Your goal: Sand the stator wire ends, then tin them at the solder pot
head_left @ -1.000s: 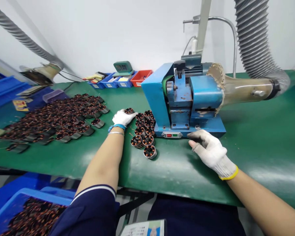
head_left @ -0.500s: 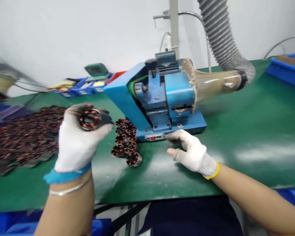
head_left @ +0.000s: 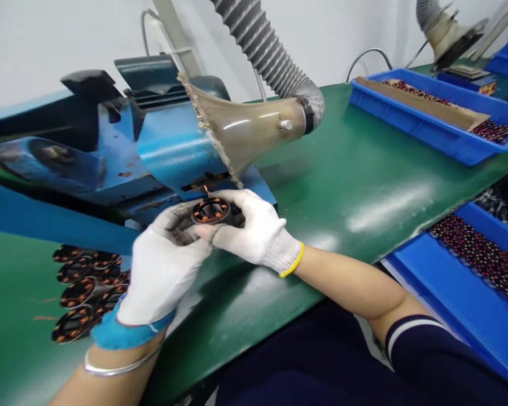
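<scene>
Bare counter [head_left: 322, 186] stretched right of the blue machine [head_left: 169, 138] to the blue bin [head_left: 415, 132], its front edge [head_left: 279, 326] passing under the right forearm [head_left: 347, 282]. Left hand [head_left: 165, 259] and right hand [head_left: 254, 225] together pinched the copper-wound ring [head_left: 210, 211], close before the machine's slot [head_left: 205, 182]. Half a second earlier, the left hand alone had held it, left of the grouped rings [head_left: 82, 291], the right beside the switch.
</scene>
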Motion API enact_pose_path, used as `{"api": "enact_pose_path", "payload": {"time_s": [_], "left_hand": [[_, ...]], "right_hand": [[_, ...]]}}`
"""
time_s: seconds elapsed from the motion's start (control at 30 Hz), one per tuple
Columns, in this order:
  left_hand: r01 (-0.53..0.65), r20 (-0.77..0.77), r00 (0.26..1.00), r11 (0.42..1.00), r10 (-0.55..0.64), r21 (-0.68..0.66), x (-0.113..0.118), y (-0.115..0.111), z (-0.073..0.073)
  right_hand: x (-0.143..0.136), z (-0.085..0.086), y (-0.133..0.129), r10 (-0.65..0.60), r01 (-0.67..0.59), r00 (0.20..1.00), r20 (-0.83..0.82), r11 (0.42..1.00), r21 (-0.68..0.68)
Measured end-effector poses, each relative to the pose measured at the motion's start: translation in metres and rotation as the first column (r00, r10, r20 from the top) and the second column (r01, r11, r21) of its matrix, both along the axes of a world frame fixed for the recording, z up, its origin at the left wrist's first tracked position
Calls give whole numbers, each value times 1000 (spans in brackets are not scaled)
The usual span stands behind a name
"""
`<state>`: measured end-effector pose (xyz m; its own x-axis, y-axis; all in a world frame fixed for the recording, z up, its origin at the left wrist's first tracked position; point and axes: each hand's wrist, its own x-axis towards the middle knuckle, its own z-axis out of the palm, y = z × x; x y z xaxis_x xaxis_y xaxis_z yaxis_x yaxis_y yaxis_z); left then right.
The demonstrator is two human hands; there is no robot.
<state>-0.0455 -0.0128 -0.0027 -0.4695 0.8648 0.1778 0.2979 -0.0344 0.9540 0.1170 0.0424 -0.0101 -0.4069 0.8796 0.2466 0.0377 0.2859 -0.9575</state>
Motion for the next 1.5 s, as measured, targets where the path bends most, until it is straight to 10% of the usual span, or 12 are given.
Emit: {"api": "enact_pose_path", "payload": {"time_s": [0.37, 0.67, 0.9, 1.1, 1.3, 1.5], "left_hand": [[-21, -11, 1000, 1000, 21, 8, 21, 5, 23], [-73, -80, 994, 994, 79, 77, 23, 2, 10], [-27, -170, 983, 962, 75, 272, 23, -34, -20], [-17, -231, 969, 959, 86, 284, 21, -32, -19], [-82, -179, 976, 970, 125, 228, 28, -33, -16], [-149, -221, 952, 953, 210, 263, 29, -30, -21]], "right_hand": [[-6, 14, 21, 134, -165, 975, -177, 970, -177], [3, 15, 10, 142, -175, 967, -212, 974, -144], [23, 6, -5, 243, -210, 966, -87, 937, 280], [24, 2, -3, 210, -176, 977, -18, 862, 476], [23, 7, -7, 92, -86, 993, -72, 993, 84], [13, -1, 13, -147, -70, 893, -425, 887, -456]]}}
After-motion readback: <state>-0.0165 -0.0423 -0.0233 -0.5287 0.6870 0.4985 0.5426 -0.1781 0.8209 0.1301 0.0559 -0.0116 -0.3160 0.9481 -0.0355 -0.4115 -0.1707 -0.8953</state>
